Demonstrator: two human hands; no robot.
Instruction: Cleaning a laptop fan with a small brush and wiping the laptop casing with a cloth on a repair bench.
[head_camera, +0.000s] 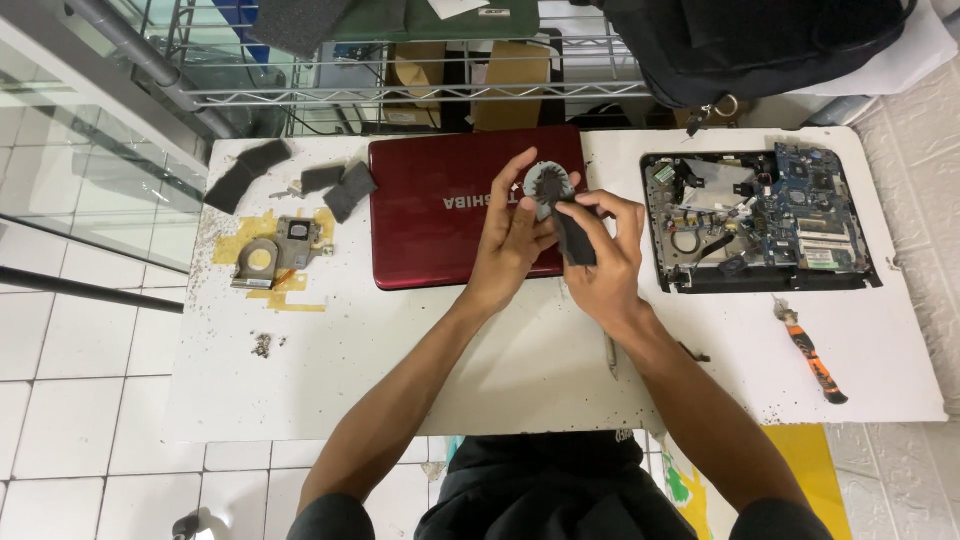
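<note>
Over the red laptop lid (440, 205) on the bench (330, 370), my left hand (512, 238) pinches the dusty fan (548, 187) while my right hand (600, 255) grips a dark cloth (574, 238); best to wipe gently, keeping the blades steady.

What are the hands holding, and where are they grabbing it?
The left hand holds a round grey laptop fan by its edge. The right hand pinches a dark foam piece against it.

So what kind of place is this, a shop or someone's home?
Probably a small electronics repair spot: an opened laptop base with bare circuit boards, a red laptop lid and a screwdriver lie on the white table.
</note>
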